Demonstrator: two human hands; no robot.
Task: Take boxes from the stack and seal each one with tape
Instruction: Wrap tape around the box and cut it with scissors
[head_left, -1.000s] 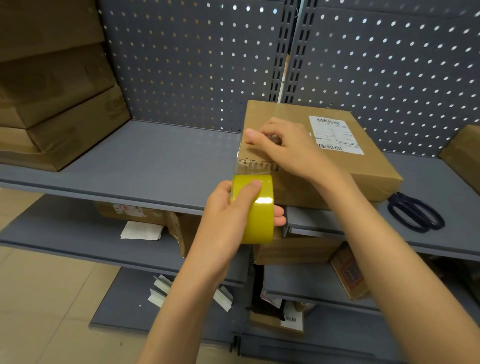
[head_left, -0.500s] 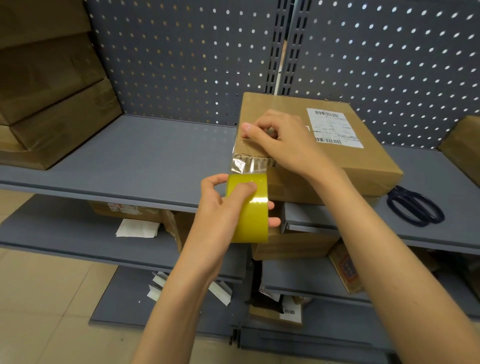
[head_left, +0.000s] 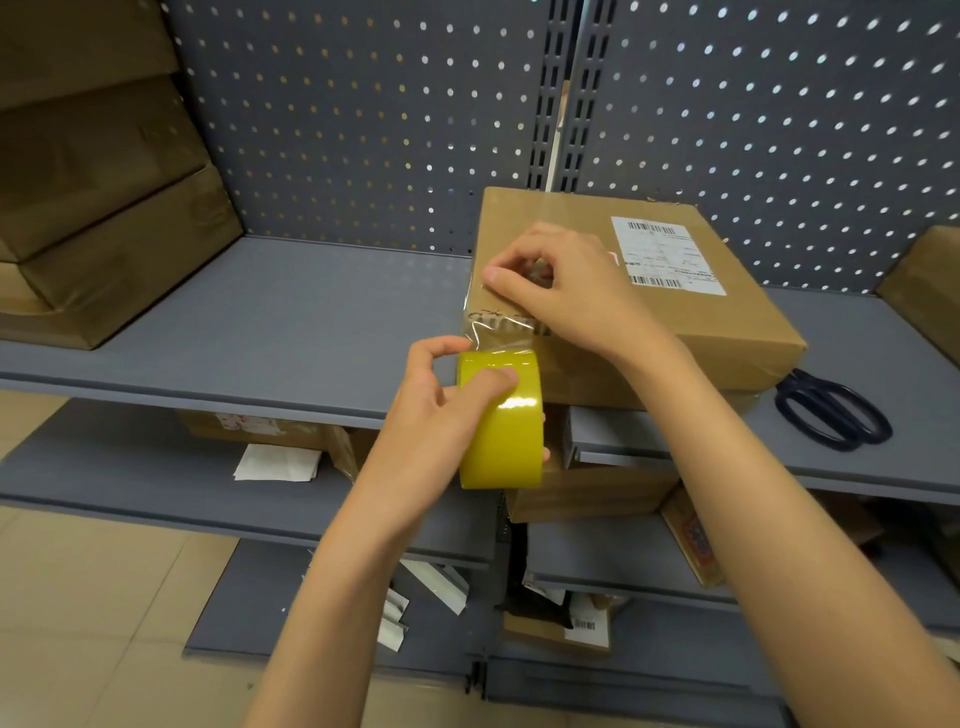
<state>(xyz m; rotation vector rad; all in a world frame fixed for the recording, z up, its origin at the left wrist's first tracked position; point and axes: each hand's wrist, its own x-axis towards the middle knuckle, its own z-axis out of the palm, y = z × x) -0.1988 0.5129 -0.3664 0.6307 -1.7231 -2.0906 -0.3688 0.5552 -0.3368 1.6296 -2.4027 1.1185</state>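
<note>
A flat brown cardboard box (head_left: 727, 322) with a white shipping label lies on the grey shelf (head_left: 260, 332), its near left corner toward me. My left hand (head_left: 441, 410) grips a yellow tape roll (head_left: 501, 431) just below that corner. A clear strip of tape (head_left: 498, 332) runs from the roll up over the box edge. My right hand (head_left: 566, 286) presses the strip's end down on the box top with its fingertips. A stack of brown boxes (head_left: 104, 208) stands at the far left of the shelf.
Dark-handled scissors (head_left: 831, 410) lie on the shelf right of the box. Another brown box (head_left: 930, 291) pokes in at the right edge. Lower shelves hold boxes and white papers (head_left: 275, 462). A perforated grey back panel (head_left: 363, 119) rises behind the shelf.
The left hand has drawn the roll slightly away from the box, so a longer clear strip shows. The thumb has lifted off the roll. The right hand stays pressing on the box.
</note>
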